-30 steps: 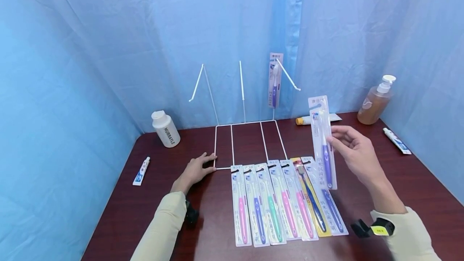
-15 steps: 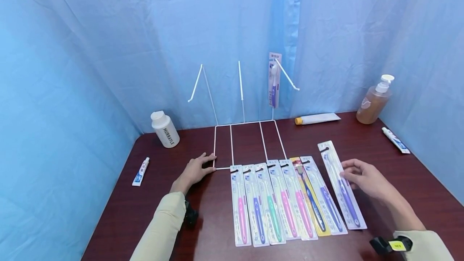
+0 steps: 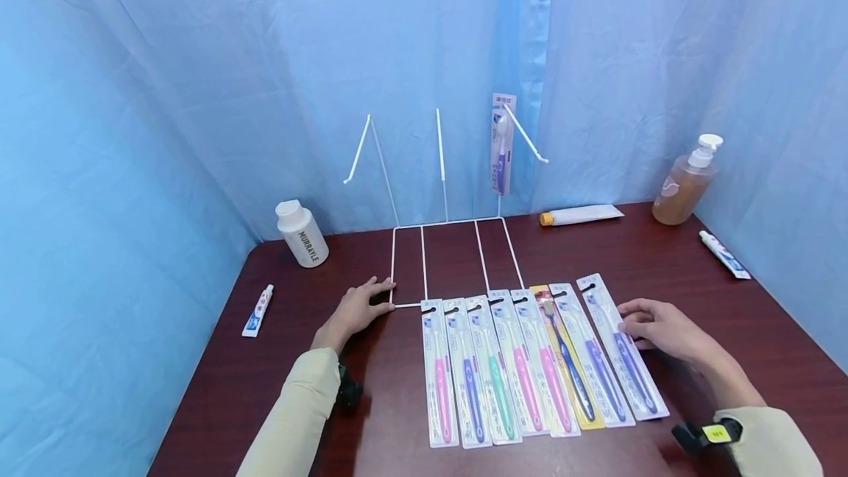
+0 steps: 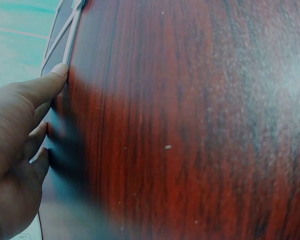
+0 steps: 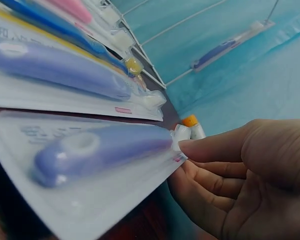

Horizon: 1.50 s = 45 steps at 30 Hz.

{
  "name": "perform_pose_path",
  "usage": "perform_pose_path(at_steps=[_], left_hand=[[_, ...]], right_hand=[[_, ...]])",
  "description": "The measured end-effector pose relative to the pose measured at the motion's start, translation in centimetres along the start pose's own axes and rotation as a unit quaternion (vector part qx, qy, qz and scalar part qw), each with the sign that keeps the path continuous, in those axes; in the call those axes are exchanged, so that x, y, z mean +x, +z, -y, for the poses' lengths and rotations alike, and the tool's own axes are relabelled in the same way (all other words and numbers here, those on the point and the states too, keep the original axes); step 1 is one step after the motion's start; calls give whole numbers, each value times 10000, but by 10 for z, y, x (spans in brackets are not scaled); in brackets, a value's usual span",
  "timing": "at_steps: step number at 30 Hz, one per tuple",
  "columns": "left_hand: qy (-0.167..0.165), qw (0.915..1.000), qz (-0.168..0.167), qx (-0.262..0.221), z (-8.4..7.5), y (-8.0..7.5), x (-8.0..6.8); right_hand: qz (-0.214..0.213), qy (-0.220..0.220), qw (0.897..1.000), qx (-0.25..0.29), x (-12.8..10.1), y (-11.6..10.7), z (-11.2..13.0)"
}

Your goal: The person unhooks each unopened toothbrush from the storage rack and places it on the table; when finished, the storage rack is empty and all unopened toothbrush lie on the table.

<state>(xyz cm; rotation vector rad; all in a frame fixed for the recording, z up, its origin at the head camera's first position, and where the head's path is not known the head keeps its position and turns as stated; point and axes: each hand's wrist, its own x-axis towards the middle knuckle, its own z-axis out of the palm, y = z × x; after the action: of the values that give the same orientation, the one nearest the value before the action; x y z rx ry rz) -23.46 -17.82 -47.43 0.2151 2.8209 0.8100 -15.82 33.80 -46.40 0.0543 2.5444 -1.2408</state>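
My right hand (image 3: 665, 331) pinches the right edge of a packaged purple toothbrush (image 3: 632, 374) between thumb and fingers. The pack lies at the right end of a row, slightly tilted. In the right wrist view, the thumb rests on the pack's near side and the other fingers curl beneath it. To its left lie another purple toothbrush pack (image 3: 599, 381), a yellow-backed navy one (image 3: 575, 370) and several pink, green and blue ones. My left hand (image 3: 354, 313) touches the front left corner of a white wire rack (image 3: 394, 263) with its thumb and fingertips.
One purple toothbrush pack (image 3: 501, 146) hangs on the rack's right hook. Behind stand a white bottle (image 3: 302, 235) at left and a brown pump bottle (image 3: 684, 186) at right. Toothpaste tubes lie about: yellow-capped (image 3: 586, 215), small left (image 3: 258, 311), small right (image 3: 725, 255). Blue curtains enclose the table.
My right hand has lowered the purple toothbrush pack from above the row to the table and shifted it left, closer to its neighbour. The left hand has stayed at the rack corner.
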Motion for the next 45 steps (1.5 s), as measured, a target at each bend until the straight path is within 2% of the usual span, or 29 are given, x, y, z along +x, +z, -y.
perform_pose_path(at_steps=[4,12,16,20,28,33,41,45], left_hand=[[-31,10000,5,-6,0,-1,1],[152,9998,-58,87,1,0,3],[81,10000,-7,52,0,-1,3],[32,10000,-17,50,1,-2,3],[-17,10000,-5,48,2,-1,2],[-30,10000,-19,26,3,-1,2],[30,10000,-3,54,2,0,2],[55,10000,11,45,0,-1,1]], right_hand=[[-87,64,9998,-186,1,1,2],[-178,57,9986,-492,-5,-1,7],[-476,-217,9962,-694,-5,-5,20],[-780,-610,9918,-806,2,-10,46],[-1397,-1492,9739,-984,35,-10,115],[-1824,-1871,9630,-662,65,-3,153],[-2236,-2261,9479,207,114,-2,188],[-2431,-2247,9425,453,136,-6,197]])
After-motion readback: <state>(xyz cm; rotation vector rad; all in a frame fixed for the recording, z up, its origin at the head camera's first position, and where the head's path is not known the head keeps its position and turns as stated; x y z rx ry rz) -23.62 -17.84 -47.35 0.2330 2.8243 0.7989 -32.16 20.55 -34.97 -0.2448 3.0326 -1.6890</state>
